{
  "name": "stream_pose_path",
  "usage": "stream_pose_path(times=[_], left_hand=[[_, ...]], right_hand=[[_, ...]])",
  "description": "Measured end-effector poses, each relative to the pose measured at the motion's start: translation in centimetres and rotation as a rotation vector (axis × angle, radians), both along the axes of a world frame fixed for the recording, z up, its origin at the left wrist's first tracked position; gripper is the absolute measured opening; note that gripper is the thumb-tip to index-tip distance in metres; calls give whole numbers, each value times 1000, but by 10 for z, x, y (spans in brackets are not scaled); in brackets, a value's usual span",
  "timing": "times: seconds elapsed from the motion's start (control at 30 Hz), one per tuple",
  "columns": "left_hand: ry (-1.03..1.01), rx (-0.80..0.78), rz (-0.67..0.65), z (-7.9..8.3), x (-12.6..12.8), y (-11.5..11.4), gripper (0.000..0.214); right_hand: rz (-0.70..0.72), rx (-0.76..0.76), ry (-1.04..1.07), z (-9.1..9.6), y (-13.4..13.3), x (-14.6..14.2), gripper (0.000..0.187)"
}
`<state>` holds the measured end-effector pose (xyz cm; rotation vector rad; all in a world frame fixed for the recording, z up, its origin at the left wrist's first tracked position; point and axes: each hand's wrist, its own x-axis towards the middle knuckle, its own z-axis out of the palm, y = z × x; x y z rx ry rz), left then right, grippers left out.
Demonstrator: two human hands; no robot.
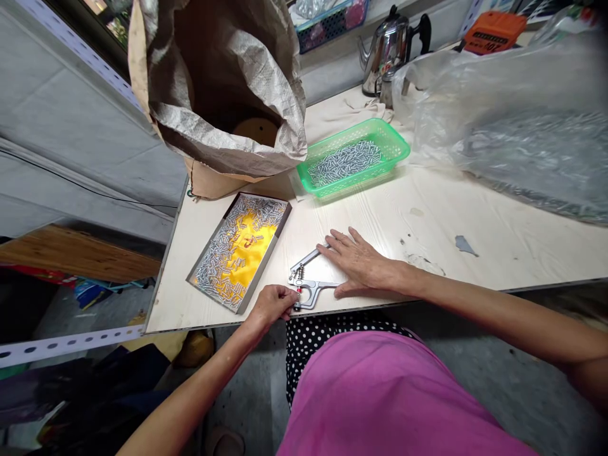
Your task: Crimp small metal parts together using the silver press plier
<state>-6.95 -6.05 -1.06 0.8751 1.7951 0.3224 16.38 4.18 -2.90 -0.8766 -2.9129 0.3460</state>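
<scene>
A pair of grey metal hand-press pliers [311, 288] with a coil spring and a small red part lies near the table's front edge, handles spread apart. At its jaw end, my left hand [274, 303] is closed in a pinch beside the red part; what the fingertips hold is hidden. My right hand [358, 261] spans both handles, long fingers spread over the upper one and thumb by the lower. Left of the pliers sits a shallow tray [266, 266] with a yellow bottom, holding many small silvery metal pieces and a few reddish bits near its middle.
A green plastic basket [396, 149] holds more small silvery pieces. Behind the tray stands a large open woven sack [190, 136]. Clear plastic bags [517, 114] fill the right back, near a metal kettle [387, 47] and an orange item [494, 31]. A grey scrap [465, 245] lies at right.
</scene>
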Motion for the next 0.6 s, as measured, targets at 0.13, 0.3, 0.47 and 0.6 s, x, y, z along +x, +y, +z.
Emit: stream_pose_path(times=[0.13, 0.3, 0.47, 0.6], left_hand=[[13, 17, -24, -1, 0, -2, 23], [5, 30, -30, -2, 0, -3, 26], [170, 45, -145, 3, 1, -9, 27], [549, 476, -410, 10, 14, -15, 22]], right_hand=[[8, -7, 13, 1, -2, -3, 97], [-26, -5, 49, 6, -9, -3, 85], [-20, -22, 76, 10, -17, -1, 73], [-14, -5, 82, 8, -22, -2, 68]])
